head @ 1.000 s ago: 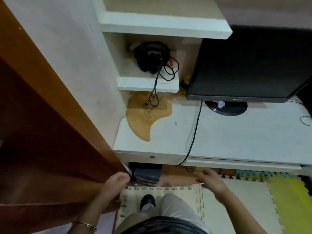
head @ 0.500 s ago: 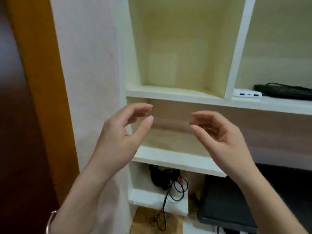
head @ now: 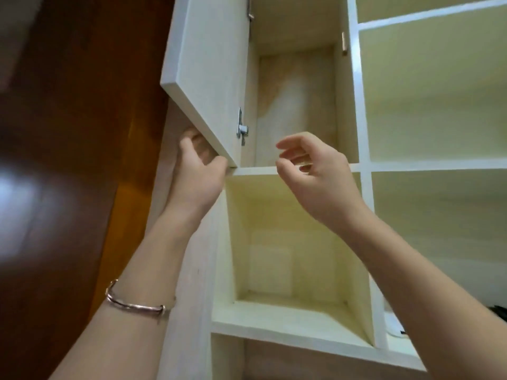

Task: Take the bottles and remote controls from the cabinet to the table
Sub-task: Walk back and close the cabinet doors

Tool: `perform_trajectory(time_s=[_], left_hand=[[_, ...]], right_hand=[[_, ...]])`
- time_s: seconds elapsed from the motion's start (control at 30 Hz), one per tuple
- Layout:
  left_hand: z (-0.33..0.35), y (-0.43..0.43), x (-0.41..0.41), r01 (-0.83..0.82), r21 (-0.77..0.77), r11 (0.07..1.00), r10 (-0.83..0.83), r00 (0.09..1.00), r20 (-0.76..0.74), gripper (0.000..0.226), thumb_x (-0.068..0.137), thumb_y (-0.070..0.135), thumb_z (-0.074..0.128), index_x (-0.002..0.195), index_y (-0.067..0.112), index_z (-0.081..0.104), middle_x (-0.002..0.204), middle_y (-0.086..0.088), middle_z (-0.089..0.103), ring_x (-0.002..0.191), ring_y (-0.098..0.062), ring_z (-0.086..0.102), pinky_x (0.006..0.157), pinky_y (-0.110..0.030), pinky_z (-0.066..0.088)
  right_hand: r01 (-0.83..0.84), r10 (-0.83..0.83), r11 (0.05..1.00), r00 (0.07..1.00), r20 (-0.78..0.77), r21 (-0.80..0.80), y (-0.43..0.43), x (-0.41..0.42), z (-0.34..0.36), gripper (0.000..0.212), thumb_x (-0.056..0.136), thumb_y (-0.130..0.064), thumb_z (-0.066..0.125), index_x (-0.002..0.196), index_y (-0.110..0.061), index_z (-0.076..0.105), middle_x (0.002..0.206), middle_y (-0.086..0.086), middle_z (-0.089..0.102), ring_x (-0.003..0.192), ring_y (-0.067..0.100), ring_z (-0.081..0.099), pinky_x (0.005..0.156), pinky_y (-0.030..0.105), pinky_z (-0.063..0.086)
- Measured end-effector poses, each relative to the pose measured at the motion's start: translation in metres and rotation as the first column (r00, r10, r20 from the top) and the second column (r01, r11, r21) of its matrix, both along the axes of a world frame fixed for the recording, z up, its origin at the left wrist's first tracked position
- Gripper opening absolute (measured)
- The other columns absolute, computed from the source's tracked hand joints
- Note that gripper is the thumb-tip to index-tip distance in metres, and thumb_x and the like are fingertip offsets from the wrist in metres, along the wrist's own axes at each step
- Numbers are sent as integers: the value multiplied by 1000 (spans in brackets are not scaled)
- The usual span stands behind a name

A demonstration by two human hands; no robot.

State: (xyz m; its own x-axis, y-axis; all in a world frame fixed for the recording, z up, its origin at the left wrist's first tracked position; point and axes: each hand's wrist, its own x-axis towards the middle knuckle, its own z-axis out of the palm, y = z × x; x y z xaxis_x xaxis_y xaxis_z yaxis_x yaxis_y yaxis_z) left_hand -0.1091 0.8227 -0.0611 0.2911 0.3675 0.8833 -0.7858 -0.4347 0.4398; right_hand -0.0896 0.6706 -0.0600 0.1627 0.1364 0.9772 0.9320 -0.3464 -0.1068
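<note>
Fingertips of the left hand (head: 196,171) vanish behind the lower edge of the cabinet door (head: 208,75), clamped on it at centre frame. The door stands tall, swung leftward. The right hand (head: 315,171) hovers beside it, fingers loosely apart, holding nothing. The cabinet compartment (head: 296,105) behind shows no bottles or remotes from here.

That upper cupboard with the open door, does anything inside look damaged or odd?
The back panel of the open cupboard has a pale, uneven patch against the tan, like a stain or fading. No bottles or remotes show inside. The left hand grips the door by its bottom edge; the right hand is empty.
</note>
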Motion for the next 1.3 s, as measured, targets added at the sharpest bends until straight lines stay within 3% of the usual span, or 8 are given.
perform_trajectory(time_s=[0.1,0.2,0.27,0.37,0.43,0.7,0.97,1.3], left_hand=[[16,1,-9,-113,37,993,111,992,66,58,83,6,51,135,21,30,122,9,51,117,-12,50,97,-24,44],[14,-4,-14,-211,123,970,196,973,125,48,85,-1,46,125,26,39,100,15,53,93,13,53,72,8,36],[10,-6,-12,-203,204,958,181,976,119,43,87,-4,43,118,25,40,92,20,53,80,22,52,62,10,37],[17,-13,-3,-175,381,908,144,984,108,65,85,-3,44,143,25,32,140,22,38,125,13,35,105,-1,27],[23,-24,5,-224,491,841,184,974,131,69,82,1,44,146,18,26,141,20,25,129,15,18,102,9,10],[30,-47,35,-373,642,669,313,926,211,70,81,9,41,147,13,21,157,4,14,144,-8,16,112,-14,11],[36,-78,80,-481,748,457,527,824,208,67,88,9,39,149,14,11,157,0,7,144,-19,13,117,-27,11],[33,-85,105,-488,736,469,553,812,187,70,88,11,42,149,13,8,157,0,4,146,-17,5,118,-28,7]], right_hand=[[-57,53,998,991,120,25,9,-22,33,20,87,-14,55,105,-13,63,77,-16,57,74,0,57,75,14,47],[-88,77,996,963,257,33,18,-45,57,22,88,-17,54,108,-13,62,88,-9,61,78,3,57,75,15,47],[-86,69,995,958,280,50,21,-53,70,28,89,-23,55,116,-16,58,99,-10,58,85,6,58,74,13,45],[-93,52,988,954,296,126,15,-51,82,37,87,-28,58,123,-17,54,105,-11,52,93,6,55,80,14,42],[-44,-9,983,957,289,175,5,-41,85,43,85,-25,60,126,-17,51,112,-7,51,102,4,51,91,16,40],[154,-244,953,900,361,260,-35,9,81,39,81,-8,54,120,-4,58,116,12,62,101,27,62,94,37,49],[279,-326,911,939,113,305,-68,84,68,34,92,-16,51,125,-8,52,123,8,61,110,21,58,95,32,45],[414,-426,864,905,-23,287,-74,113,71,45,93,-28,49,134,-15,40,136,5,48,124,21,46,95,39,41]])
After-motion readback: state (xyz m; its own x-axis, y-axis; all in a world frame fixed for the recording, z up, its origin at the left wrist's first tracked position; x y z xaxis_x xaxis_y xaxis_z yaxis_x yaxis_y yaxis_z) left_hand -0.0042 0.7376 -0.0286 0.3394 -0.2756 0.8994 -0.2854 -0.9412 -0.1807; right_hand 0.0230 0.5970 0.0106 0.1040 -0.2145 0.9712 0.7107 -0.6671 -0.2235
